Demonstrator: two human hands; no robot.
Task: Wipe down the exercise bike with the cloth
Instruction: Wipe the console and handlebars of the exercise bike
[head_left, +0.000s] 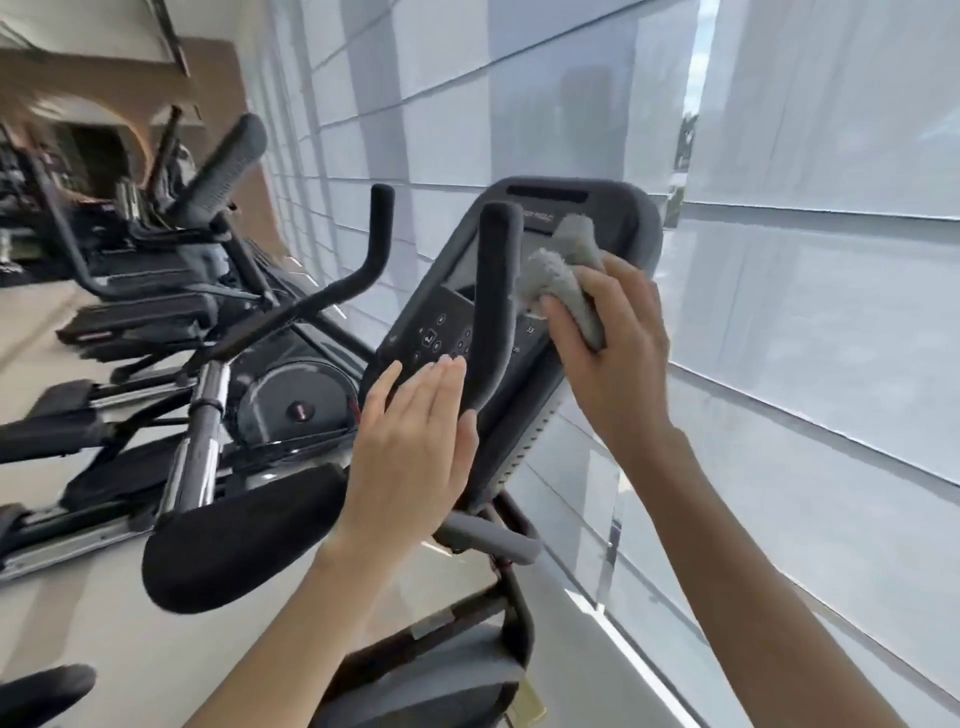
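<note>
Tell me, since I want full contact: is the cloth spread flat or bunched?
Bunched: the cloth is crumpled in the right hand.

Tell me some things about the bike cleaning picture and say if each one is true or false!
1. The right hand holds a grey cloth. True.
2. The cloth is on the bike's seat. False: it is against the console.
3. The left hand is flat and open. True.
4. The left hand holds a spray bottle. False: it holds nothing.
5. Window blinds are behind the console. True.
</note>
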